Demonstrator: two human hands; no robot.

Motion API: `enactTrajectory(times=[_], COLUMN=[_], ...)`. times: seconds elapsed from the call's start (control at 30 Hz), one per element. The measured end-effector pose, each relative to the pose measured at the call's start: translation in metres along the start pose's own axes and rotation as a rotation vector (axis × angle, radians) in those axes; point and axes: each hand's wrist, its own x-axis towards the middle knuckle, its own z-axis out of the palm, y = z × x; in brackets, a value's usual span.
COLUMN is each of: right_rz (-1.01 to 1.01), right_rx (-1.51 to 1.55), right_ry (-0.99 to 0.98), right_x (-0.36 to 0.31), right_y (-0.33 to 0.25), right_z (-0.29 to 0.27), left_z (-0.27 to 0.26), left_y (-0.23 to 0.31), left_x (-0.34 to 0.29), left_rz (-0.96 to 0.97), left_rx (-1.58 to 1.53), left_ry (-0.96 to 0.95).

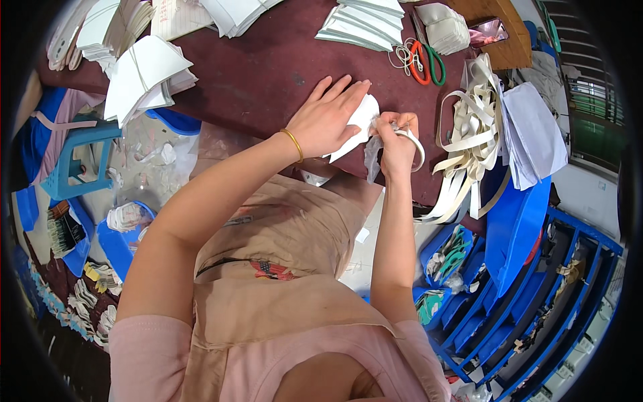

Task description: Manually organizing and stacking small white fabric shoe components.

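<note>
My left hand [326,119], a gold bangle on its wrist, lies with fingers stretched out over a white cut piece [364,122] near the table's front edge. Part of that piece is hidden beneath the palm. Just to its right, my right hand [396,146] is closed, fingertips pinched beside the piece's right edge. A white looped strip [420,153] curves out of the right hand. Some pale, partly see-through material [372,159] hangs below its fingers. Whether the pinch also takes in the white piece's edge is hidden.
Stacks of white pieces [362,25] stand along the dark red table [268,74]. Red- and green-handled scissors [427,63] lie beyond my hands, near a phone [489,32]. Cream straps [469,134] hang over the right edge, by a blue rack [536,315]. A blue stool [80,157] stands left.
</note>
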Motion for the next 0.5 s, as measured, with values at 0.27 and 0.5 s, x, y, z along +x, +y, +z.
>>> enactTrajectory(times=[0.27, 0.5], right_rz=[0.025, -0.056], right_rx=[-0.129, -0.536], right_ry=[-0.053, 0.011], right_x=[0.004, 0.016], right_y=[-0.005, -0.018], right_z=[-0.001, 0.008], left_z=[-0.002, -0.001], left_y=[-0.002, -0.002], left_x=[0.001, 0.002], left_rz=[-0.024, -0.065], left_rx=[-0.150, -0.156], left_ry=[0.066, 0.052])
